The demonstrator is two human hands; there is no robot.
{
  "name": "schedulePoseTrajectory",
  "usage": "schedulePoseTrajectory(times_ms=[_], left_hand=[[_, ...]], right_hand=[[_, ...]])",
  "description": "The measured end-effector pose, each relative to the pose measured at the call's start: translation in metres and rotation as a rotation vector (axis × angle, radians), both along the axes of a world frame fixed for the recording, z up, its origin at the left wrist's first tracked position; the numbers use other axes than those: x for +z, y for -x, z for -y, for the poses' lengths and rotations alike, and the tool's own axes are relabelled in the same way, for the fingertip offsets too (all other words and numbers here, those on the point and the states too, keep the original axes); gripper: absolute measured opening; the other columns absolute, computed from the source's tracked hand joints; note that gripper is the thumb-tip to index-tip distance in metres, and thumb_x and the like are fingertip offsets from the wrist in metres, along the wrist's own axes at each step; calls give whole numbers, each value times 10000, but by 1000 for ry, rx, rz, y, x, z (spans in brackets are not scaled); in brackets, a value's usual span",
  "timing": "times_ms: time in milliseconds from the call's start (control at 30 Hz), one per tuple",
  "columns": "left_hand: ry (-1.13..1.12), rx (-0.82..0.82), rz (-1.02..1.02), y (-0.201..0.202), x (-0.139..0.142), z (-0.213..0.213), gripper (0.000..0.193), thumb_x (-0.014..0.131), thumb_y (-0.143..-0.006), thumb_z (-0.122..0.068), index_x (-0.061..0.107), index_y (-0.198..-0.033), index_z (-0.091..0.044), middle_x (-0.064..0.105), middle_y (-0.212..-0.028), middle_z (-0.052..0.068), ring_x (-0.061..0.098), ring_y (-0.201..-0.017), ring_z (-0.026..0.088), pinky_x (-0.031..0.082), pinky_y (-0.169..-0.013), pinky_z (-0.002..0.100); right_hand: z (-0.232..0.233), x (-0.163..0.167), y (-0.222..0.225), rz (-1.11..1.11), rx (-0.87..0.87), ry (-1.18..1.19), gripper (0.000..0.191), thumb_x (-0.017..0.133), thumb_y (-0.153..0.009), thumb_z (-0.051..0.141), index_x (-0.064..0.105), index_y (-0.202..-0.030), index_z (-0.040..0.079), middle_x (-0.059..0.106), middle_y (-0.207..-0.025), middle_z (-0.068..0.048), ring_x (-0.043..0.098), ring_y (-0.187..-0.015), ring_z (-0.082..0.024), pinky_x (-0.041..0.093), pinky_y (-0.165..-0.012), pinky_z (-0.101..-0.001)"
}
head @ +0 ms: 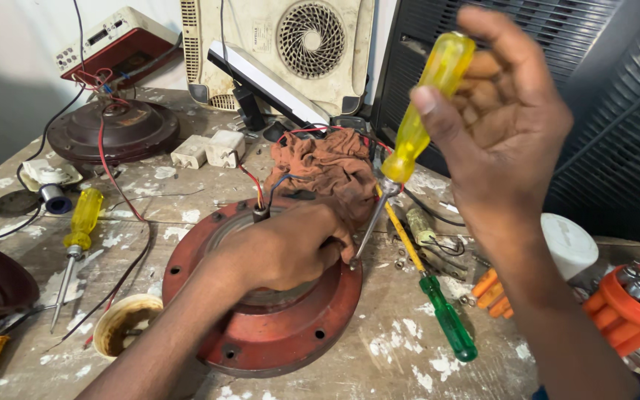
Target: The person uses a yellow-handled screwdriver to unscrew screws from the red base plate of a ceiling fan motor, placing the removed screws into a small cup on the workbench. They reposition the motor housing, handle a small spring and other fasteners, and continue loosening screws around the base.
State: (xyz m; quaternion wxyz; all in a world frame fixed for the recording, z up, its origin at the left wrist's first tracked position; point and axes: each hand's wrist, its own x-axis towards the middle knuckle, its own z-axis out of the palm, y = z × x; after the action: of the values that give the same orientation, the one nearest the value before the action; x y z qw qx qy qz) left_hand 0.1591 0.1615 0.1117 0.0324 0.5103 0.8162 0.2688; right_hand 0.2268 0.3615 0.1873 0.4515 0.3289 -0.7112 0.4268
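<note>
1. Gripping a yellow-handled screwdriver, the right hand is seen raised above the bench; its fingers are curled around the clear handle, thumb laid along the near side.
2. The screwdriver's long axis is tilted, handle up and to the right, shaft slanting down and left; its tip is seen at the right rim of the red round motor plate, just beside the left hand.
3. The plate is lying flat on the paint-spattered wooden table, slightly left of centre, directly below and left of the right hand.
4. The left hand is pressed on top of the plate's middle, fingers bent and held together, covering the hub; nothing is seen pinched. It is the nearer hand to the plate, being in contact with it.
5. Red and dark wires are seen rising from the hub just behind the left hand.
6. A brown rag is bunched behind the plate, touching its far edge.
7. A green-handled screwdriver is lying to the right of the plate, and a second yellow screwdriver well to the left.
8. An orange cup holding screws is at the far right.
</note>
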Motion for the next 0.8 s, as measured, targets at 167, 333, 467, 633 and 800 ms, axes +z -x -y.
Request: schedulePoseTrajectory(times_ms=[167,333,467,633,800], left_hand=[[-24,-1,-2,1,-1,0,177,636,-837,-93,779,-941,-91,726,-1075,114,662,-1106,280,493,-969,382],[-9,34,21,-1,0,0,164,656,-836,-116,772,-950,-89,727,-1067,116,665,-1092,282,498,-952,386],[17,19,34,-2,3,0,165,661,-838,-127,769,-953,-80,745,-1045,121,678,-1079,281,506,-945,390],[34,30,31,-6,9,0,209,724,-790,-168,780,-969,-77,749,-1033,134,684,-1058,277,506,-942,381],[57,42,53,-7,11,1,285,802,-734,-231,786,-969,-71,758,-1028,136,698,-1044,261,513,-949,349]], right_hand=[[4,6,2,157,115,112,517,611,-1031,89,388,-1483,-25,694,-1253,-170,745,-1094,-195,662,-989,-302],[5,2,-2,88,69,7,520,690,-1071,-21,399,-1500,-42,599,-1359,-213,688,-1161,-224,613,-1061,-333],[6,2,-2,45,-4,-16,501,668,-1066,-61,407,-1494,-37,532,-1357,-225,645,-1156,-223,594,-1042,-344],[5,6,0,211,107,139,530,567,-965,34,369,-1457,12,613,-1278,-142,703,-1122,-170,643,-991,-291],[2,-2,3,64,-13,-52,572,677,-1078,-57,372,-1560,-22,591,-1319,-217,613,-1140,-177,567,-1065,-315]])
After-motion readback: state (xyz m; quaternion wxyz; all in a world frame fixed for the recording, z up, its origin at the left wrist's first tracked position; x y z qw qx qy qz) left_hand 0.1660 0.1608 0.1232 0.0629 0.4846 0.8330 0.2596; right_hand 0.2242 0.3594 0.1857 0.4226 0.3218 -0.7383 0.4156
